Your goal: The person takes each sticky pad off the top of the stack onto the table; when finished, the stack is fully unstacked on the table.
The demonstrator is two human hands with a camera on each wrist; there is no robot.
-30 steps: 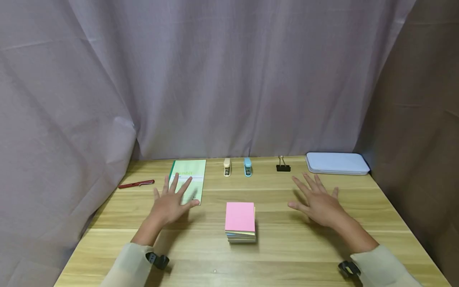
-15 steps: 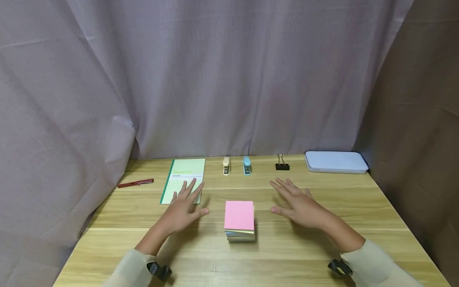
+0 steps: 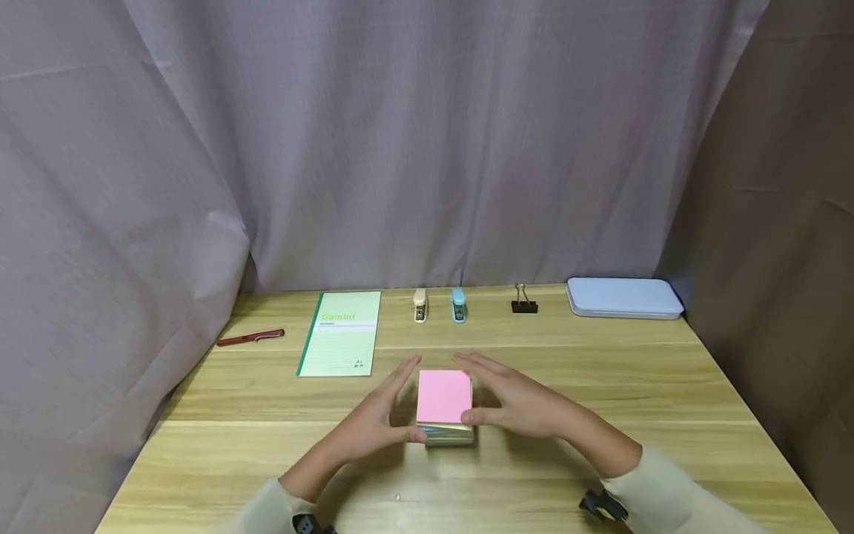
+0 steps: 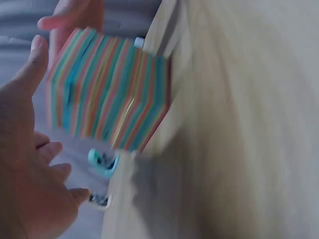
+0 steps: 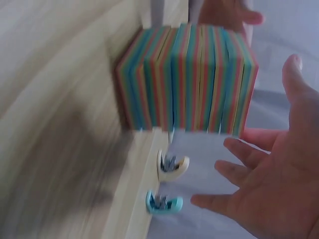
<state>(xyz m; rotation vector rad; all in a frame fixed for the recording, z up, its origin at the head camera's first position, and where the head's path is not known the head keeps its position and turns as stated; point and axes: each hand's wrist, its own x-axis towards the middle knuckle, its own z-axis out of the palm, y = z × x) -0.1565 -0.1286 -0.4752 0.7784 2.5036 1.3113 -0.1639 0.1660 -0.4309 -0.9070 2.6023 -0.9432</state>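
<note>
A tall stack of square sticky notes (image 3: 443,397), pink on top, stands on the wooden table in front of me. Both wrist views show its sides striped in many colours, the stack of notes (image 4: 107,89) being made of several thinner pads. My left hand (image 3: 375,417) is at its left side, fingers extended and thumb at the near corner. On the opposite side is my right hand (image 3: 523,402), its thumb overlapping the right edge of the pink top in the head view. In the right wrist view, the right hand's spread fingers (image 5: 234,172) show a gap to the notes.
Behind the stack stand a cream mini stapler (image 3: 419,305) and a blue one, the blue stapler (image 3: 458,305). A black binder clip (image 3: 524,305) and a pale blue case (image 3: 624,297) lie right. A green notebook (image 3: 339,334) and red pen (image 3: 250,337) lie left; curtains border the table.
Both hands have moved inward from wide apart to either side of the sticky note stack. The left hand no longer covers the notebook. The stack stands where it was.
</note>
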